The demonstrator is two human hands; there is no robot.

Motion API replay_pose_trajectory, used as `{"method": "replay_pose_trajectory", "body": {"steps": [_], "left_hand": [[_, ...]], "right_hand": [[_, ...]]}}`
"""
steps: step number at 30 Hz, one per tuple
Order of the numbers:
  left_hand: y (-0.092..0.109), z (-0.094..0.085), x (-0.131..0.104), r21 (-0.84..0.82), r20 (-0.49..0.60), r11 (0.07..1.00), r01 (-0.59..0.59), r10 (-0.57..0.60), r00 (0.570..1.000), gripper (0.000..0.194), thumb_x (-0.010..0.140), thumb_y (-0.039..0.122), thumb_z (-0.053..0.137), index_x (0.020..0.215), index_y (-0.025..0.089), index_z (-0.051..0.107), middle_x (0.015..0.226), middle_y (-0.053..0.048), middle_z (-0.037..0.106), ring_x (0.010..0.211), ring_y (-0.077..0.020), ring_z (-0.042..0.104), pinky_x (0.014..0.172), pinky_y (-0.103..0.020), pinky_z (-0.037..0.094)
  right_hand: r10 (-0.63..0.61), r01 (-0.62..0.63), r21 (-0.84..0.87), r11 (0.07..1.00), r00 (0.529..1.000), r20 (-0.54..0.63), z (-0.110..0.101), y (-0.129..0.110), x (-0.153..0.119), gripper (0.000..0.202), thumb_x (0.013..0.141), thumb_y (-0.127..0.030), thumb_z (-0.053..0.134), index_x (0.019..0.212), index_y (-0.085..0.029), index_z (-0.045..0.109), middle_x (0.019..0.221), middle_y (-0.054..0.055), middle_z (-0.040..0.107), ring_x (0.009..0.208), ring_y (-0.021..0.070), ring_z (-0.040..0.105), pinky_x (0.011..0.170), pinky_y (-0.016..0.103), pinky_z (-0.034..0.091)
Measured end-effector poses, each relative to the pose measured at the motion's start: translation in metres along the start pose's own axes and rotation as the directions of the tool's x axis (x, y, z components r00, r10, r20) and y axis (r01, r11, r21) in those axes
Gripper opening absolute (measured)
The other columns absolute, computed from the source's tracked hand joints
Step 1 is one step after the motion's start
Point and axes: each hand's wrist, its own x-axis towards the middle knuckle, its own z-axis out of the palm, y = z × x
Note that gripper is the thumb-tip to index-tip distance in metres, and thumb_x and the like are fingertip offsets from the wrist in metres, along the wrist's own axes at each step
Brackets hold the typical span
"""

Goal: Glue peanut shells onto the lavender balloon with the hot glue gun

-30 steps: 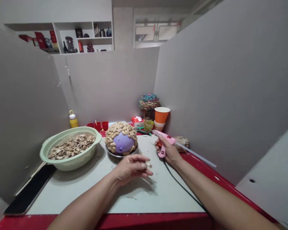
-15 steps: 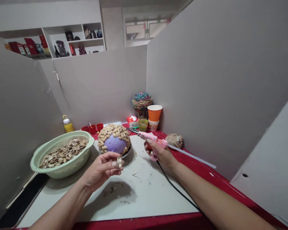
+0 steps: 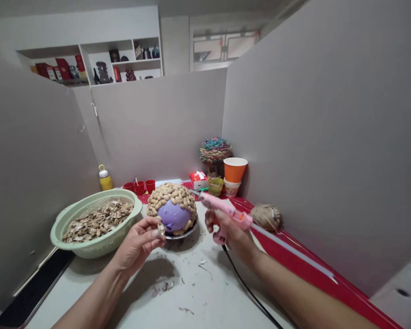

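Note:
Between thumb and fingers, my left hand point(image 3: 142, 240) pinches a peanut shell point(image 3: 161, 230), its pale hollow side showing. Just beyond it, a purple ball point(image 3: 174, 215) partly covered in peanut shells point(image 3: 171, 191) rests on a metal dish point(image 3: 181, 235). My right hand point(image 3: 234, 235) is wrapped round the handle of a pink hot glue gun point(image 3: 222, 208). Its nozzle points toward the ball's right side, and I cannot tell whether it touches. A long clear glue stick point(image 3: 294, 253) sticks out of the gun's back, and a black cord hangs from the handle.
At the left stands a green colander point(image 3: 96, 250) of peanut shells. Behind are a yellow bottle point(image 3: 106, 182), red cups point(image 3: 139, 187), a tissue pack point(image 3: 198, 179), a colourful tree-like craft point(image 3: 215, 151) and an orange paper cup point(image 3: 234, 171). A twine ball point(image 3: 266, 216) lies right. Grey panels surround the table.
The view has shifted, so the scene sits further right. My left hand has moved left relative to the ball with the shell. The glue gun has come nearer, its nozzle still toward the ball.

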Motion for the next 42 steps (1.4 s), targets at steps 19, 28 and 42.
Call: {"method": "replay_pose_trajectory", "body": {"steps": [19, 28, 42], "left_hand": [[-0.005, 0.006, -0.001, 0.116, 0.017, 0.990, 0.082, -0.085, 0.996, 0.027, 0.062, 0.022, 0.088, 0.082, 0.015, 0.072, 0.070, -0.001, 0.068, 0.062, -0.0104, 0.061, 0.061, -0.020, 0.050], [-0.007, 0.008, -0.001, 0.141, 0.016, 0.988, 0.062, -0.065, 0.998, 0.025, 0.063, 0.021, 0.087, 0.081, 0.016, 0.070, 0.068, 0.000, 0.065, 0.063, -0.0097, 0.057, 0.062, -0.020, 0.048], [-0.011, 0.005, 0.000, 0.164, 0.034, 0.984, 0.069, -0.076, 0.997, 0.024, 0.066, 0.019, 0.084, 0.084, 0.015, 0.069, 0.072, 0.000, 0.066, 0.065, -0.0099, 0.057, 0.065, -0.020, 0.046]], "right_hand": [[-0.386, 0.618, -0.313, 0.721, 0.733, 0.560, 0.011, 0.002, -0.021, 0.038, 0.095, -0.048, 0.045, 0.068, -0.022, 0.040, 0.059, -0.001, 0.044, 0.052, 0.0131, 0.039, 0.050, 0.028, 0.032], [-0.367, 0.620, -0.390, 0.680, 0.749, 0.552, 0.011, 0.009, -0.023, 0.035, 0.092, -0.045, 0.051, 0.067, -0.022, 0.040, 0.060, -0.002, 0.044, 0.053, 0.0124, 0.037, 0.051, 0.027, 0.031], [-0.405, 0.653, -0.356, 0.668, 0.721, 0.563, 0.013, 0.008, -0.020, 0.028, 0.089, -0.036, 0.054, 0.069, -0.023, 0.038, 0.059, -0.004, 0.040, 0.051, 0.0120, 0.036, 0.049, 0.026, 0.029]]}}
